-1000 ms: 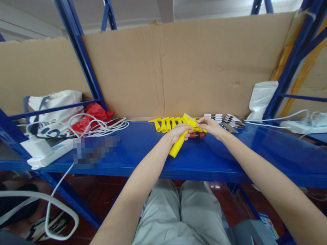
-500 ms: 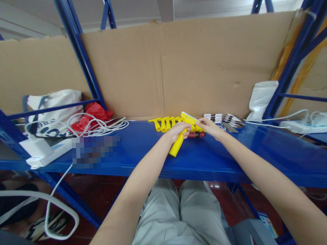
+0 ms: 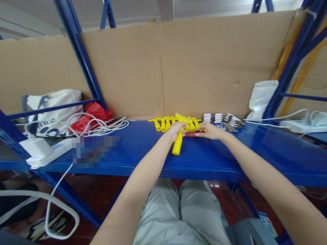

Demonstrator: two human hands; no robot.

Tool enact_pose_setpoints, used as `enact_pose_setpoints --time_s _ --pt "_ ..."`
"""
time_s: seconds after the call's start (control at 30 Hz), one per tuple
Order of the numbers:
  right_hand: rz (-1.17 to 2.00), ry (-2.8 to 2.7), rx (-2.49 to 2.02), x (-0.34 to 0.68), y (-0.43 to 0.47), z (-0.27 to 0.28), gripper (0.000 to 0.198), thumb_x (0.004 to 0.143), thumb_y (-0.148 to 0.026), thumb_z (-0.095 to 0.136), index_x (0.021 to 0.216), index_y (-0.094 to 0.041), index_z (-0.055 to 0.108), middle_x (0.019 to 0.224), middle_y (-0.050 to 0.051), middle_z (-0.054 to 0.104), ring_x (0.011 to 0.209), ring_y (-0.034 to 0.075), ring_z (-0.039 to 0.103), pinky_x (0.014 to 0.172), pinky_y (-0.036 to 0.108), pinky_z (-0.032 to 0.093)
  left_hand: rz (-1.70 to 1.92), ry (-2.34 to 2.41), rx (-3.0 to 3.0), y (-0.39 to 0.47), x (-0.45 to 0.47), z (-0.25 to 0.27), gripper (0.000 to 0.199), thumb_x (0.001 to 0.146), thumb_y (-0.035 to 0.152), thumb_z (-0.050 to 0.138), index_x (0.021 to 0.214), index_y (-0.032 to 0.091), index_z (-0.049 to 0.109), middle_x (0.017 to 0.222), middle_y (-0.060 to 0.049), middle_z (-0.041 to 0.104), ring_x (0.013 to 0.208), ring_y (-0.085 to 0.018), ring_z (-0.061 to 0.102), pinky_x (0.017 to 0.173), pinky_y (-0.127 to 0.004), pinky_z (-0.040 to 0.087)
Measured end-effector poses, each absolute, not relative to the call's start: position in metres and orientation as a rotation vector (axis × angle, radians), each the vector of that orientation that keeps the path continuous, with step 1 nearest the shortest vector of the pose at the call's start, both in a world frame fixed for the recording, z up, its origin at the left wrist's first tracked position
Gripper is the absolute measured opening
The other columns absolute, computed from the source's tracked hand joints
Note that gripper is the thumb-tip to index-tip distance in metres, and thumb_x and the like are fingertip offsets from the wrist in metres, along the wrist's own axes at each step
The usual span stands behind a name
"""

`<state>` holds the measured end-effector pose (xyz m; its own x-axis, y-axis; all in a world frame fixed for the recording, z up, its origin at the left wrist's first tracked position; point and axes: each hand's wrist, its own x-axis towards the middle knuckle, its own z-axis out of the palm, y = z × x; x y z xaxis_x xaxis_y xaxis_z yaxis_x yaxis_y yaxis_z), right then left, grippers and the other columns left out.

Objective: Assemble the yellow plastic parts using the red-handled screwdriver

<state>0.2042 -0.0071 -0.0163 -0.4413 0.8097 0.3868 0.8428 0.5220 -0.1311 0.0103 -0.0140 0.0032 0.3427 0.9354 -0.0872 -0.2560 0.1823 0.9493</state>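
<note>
My left hand is closed around the handle of a yellow scraper, a T-shaped tool whose head with a pale strip points up and away. To its right, my right hand has its fingers round the end of a red screwdriver lying on the blue shelf; the fingers hide much of it. Behind my hands, several more yellow scrapers lie in a row, handles toward me. Small white-and-dark packets are stacked to the right, beside a flat grey blade piece.
A cardboard wall closes the back of the blue shelf. Coiled white cables, a red plastic bag and a white power strip are on the left. A white pouch stands at the right.
My right hand has let go of the scraper's head and come down onto the red screwdriver. The scraper, still in my left hand, has swung slightly more upright.
</note>
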Motion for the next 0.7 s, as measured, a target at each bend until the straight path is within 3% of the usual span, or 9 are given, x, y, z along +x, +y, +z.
enact_pose_setpoints --time_s 0.27,0.43,0.6,0.7 --pt "0.134 -2.372 -1.577 0.198 -0.020 -0.009 0.028 0.074 -0.038 0.064 0.093 -0.017 0.067 0.087 0.007 0.067 0.077 0.020 0.060 0.066 0.028 0.044 1.049 0.815 1.148 -0.015 0.010 0.005 0.020 0.083 0.004 0.040 0.069 0.018 0.040 0.048 0.008 0.041 0.031 -0.003 0.032 0.034 -0.016 0.025" --pt "0.289 -2.438 -1.520 0.203 -0.020 -0.007 0.024 0.071 -0.040 0.064 0.075 -0.017 0.063 0.072 0.003 0.062 0.066 0.017 0.055 0.060 0.027 0.039 1.034 0.840 1.129 -0.017 0.010 0.007 0.021 0.083 0.004 0.038 0.068 0.018 0.039 0.046 0.008 0.041 0.030 -0.003 0.032 0.034 -0.017 0.025" --pt "0.673 -2.285 -1.386 0.211 -0.026 -0.002 0.043 0.066 -0.059 0.063 0.070 -0.017 0.058 0.059 0.001 0.055 0.053 0.012 0.049 0.053 0.026 0.036 1.062 0.849 1.109 -0.017 0.009 0.007 0.019 0.082 0.004 0.041 0.069 0.018 0.041 0.046 0.008 0.042 0.029 -0.003 0.032 0.034 -0.016 0.025" --pt "0.701 -2.060 -1.317 0.215 -0.028 0.003 0.050 0.064 -0.066 0.062 0.073 -0.017 0.058 0.053 -0.001 0.051 0.047 0.010 0.043 0.048 0.025 0.033 1.069 0.867 1.109 -0.017 0.009 0.007 0.020 0.083 0.003 0.040 0.069 0.018 0.041 0.044 0.008 0.042 0.029 -0.003 0.032 0.034 -0.016 0.025"
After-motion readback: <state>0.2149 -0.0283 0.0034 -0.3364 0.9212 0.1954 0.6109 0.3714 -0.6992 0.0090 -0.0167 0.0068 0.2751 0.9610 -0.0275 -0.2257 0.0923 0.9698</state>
